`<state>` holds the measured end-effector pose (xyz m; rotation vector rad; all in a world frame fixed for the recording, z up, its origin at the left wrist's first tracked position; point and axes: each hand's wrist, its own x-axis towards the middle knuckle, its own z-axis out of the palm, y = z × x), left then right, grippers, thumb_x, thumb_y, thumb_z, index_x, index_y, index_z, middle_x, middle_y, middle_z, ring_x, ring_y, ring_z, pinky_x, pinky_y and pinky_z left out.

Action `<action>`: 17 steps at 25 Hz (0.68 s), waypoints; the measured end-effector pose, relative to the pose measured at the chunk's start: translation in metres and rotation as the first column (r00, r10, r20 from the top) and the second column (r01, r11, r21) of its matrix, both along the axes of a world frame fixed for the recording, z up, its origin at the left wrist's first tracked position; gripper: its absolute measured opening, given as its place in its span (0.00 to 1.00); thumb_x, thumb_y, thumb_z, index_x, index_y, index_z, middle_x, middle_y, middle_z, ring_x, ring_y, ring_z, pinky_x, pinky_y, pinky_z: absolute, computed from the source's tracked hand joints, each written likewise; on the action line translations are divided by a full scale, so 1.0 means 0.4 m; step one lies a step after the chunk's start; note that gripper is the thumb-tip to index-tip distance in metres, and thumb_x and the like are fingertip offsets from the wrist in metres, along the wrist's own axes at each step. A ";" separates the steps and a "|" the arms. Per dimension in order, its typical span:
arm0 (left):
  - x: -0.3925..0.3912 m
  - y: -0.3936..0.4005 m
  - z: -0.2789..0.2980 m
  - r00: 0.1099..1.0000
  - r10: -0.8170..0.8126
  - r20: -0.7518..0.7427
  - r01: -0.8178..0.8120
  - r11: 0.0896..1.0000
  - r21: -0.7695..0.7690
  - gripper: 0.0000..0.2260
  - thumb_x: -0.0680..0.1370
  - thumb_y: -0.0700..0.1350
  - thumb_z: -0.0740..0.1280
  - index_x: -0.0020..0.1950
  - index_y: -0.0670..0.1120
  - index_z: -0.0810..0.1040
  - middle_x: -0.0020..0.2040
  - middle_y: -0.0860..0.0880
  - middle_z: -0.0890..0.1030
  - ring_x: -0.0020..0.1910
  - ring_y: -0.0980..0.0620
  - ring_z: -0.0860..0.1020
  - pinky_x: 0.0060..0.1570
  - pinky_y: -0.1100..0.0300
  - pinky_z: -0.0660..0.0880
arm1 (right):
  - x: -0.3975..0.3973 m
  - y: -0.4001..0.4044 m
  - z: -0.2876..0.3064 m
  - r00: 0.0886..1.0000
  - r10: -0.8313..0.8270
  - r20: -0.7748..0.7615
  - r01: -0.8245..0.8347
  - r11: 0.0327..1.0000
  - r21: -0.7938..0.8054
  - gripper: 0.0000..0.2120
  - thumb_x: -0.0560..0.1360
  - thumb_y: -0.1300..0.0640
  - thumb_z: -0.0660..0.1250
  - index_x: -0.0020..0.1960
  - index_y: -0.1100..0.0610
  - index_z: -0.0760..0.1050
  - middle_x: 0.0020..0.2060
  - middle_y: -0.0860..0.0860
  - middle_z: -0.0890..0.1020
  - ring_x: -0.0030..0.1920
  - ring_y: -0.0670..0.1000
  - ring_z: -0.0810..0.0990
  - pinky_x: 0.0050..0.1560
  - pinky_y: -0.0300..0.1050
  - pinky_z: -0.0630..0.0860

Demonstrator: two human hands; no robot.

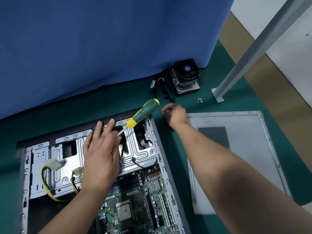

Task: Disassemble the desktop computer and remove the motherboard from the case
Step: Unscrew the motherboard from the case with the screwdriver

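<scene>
Here, left hand (pixel 99 154) holding screwdriver (pixel 141 114), no legible writing

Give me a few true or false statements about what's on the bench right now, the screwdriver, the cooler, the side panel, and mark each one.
1. The left hand holds the screwdriver by its shaft. True.
2. The CPU cooler is mounted on the motherboard. False: it sits on the green mat beyond the case.
3. The side panel lies flat to the right of the case. True.
4. The right hand grips the screwdriver handle. False: it is over the mat, apart from the tool.
5. Loose screws lie near the metal post. True.
</scene>
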<state>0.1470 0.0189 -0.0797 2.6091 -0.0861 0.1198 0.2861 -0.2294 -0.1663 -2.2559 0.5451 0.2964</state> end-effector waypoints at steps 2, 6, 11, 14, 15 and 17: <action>-0.002 -0.002 0.001 1.000 0.002 -0.004 -0.002 1.000 -0.004 0.11 0.86 0.47 0.57 0.58 0.47 0.77 0.77 0.57 0.66 0.82 0.52 0.57 0.79 0.49 0.52 | -0.007 0.008 -0.013 1.000 -0.014 0.011 0.014 1.000 -0.011 0.11 0.75 0.62 0.65 0.46 0.50 0.84 0.49 0.51 0.86 0.48 0.54 0.83 0.46 0.38 0.75; -0.002 -0.004 0.006 0.999 0.018 -0.038 -0.019 1.000 -0.021 0.11 0.86 0.48 0.56 0.57 0.47 0.77 0.78 0.56 0.67 0.82 0.50 0.56 0.78 0.45 0.56 | -0.026 0.000 0.010 0.998 -0.049 0.037 0.046 0.997 0.061 0.16 0.78 0.65 0.60 0.57 0.54 0.83 0.55 0.55 0.85 0.56 0.58 0.82 0.59 0.44 0.77; -0.003 -0.001 0.007 0.998 0.014 -0.058 -0.016 0.999 -0.041 0.13 0.86 0.50 0.56 0.60 0.48 0.78 0.79 0.55 0.67 0.82 0.49 0.57 0.76 0.40 0.59 | -0.148 0.018 0.146 0.987 -0.130 0.100 0.081 0.917 0.391 0.08 0.82 0.58 0.63 0.57 0.49 0.78 0.49 0.48 0.85 0.48 0.49 0.84 0.58 0.52 0.80; -0.009 0.002 0.028 0.999 -0.005 -0.047 -0.002 0.989 -0.149 0.14 0.86 0.48 0.57 0.67 0.47 0.77 0.77 0.60 0.63 0.80 0.56 0.55 0.78 0.45 0.55 | -0.243 0.063 0.269 0.973 -0.136 0.187 0.029 0.874 0.486 0.10 0.84 0.51 0.61 0.63 0.43 0.74 0.46 0.42 0.85 0.45 0.42 0.84 0.56 0.53 0.82; -0.016 0.003 0.038 0.999 -0.021 -0.049 0.011 0.981 -0.193 0.15 0.86 0.47 0.58 0.70 0.47 0.76 0.76 0.62 0.62 0.79 0.59 0.53 0.78 0.45 0.55 | -0.270 0.080 0.308 0.972 -0.123 0.201 0.004 0.861 0.509 0.14 0.84 0.50 0.61 0.69 0.43 0.70 0.46 0.40 0.85 0.47 0.42 0.85 0.56 0.51 0.82; -0.050 0.008 0.066 0.996 -0.069 -0.059 0.052 0.967 -0.251 0.17 0.86 0.49 0.57 0.75 0.50 0.72 0.74 0.65 0.60 0.79 0.61 0.51 0.78 0.42 0.57 | -0.319 0.116 0.380 0.972 -0.084 0.218 -0.054 0.827 0.560 0.25 0.84 0.49 0.62 0.78 0.42 0.61 0.46 0.42 0.85 0.48 0.47 0.86 0.54 0.50 0.82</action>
